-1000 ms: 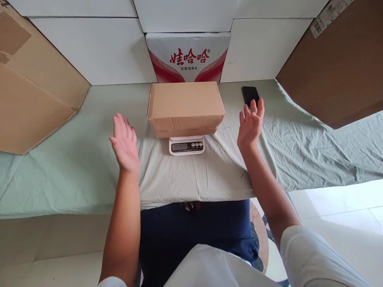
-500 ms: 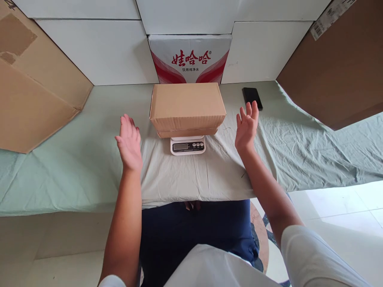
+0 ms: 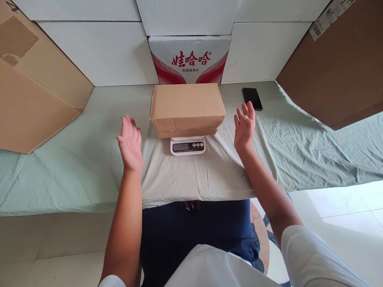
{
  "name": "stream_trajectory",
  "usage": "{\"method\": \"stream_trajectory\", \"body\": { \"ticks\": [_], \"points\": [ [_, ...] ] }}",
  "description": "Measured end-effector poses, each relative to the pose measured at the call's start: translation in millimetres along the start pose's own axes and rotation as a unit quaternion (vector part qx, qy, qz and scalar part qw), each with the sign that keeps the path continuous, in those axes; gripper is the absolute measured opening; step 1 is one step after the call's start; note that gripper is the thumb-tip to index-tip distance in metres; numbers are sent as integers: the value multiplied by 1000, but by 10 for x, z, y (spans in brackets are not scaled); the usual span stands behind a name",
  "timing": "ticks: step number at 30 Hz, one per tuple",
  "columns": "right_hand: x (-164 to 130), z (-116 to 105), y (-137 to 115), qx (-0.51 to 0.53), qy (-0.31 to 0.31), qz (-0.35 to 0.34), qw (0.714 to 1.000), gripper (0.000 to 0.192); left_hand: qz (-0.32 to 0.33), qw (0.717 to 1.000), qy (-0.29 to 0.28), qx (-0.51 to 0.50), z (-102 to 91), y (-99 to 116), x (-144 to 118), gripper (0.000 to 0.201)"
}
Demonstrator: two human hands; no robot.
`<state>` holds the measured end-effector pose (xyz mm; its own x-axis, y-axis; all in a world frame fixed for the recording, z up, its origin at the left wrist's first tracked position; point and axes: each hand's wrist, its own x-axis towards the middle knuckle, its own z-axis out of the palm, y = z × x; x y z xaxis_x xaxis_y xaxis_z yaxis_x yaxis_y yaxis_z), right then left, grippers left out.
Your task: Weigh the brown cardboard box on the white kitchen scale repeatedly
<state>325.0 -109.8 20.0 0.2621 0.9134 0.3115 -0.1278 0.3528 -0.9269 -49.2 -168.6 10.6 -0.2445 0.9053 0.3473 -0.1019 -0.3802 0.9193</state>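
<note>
At the left of centre the left hand point(image 3: 131, 142) hovers over the pale green cloth-covered surface point(image 3: 74, 159), fingers spread, palm turned inward, holding nothing. Just to its right, at the frame's middle, the closed brown cardboard box point(image 3: 187, 107) rests on a small white digital scale point(image 3: 188, 145), its long axis running left to right. The right hand point(image 3: 244, 128), equally empty and released, flanks the box's other end, about as near. A black phone point(image 3: 252, 98) lies beyond it.
</note>
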Motion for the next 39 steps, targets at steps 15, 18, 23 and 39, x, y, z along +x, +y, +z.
{"method": "stream_trajectory", "body": {
  "ticks": [15,18,23,39],
  "points": [
    [-23,42,-22,21,-2,19,1000,78,-4,1000,5,1,39,25,-13,103],
    [-28,54,-37,22,-2,22,1000,78,-8,1000,8,4,44,26,-15,102],
    [-32,69,-67,33,6,33,999,79,-7,1000,7,2,52,33,-22,102],
    [-60,72,-45,0,-23,26,999,74,-16,999,-8,47,11,-9,3,89]
  ]
}}
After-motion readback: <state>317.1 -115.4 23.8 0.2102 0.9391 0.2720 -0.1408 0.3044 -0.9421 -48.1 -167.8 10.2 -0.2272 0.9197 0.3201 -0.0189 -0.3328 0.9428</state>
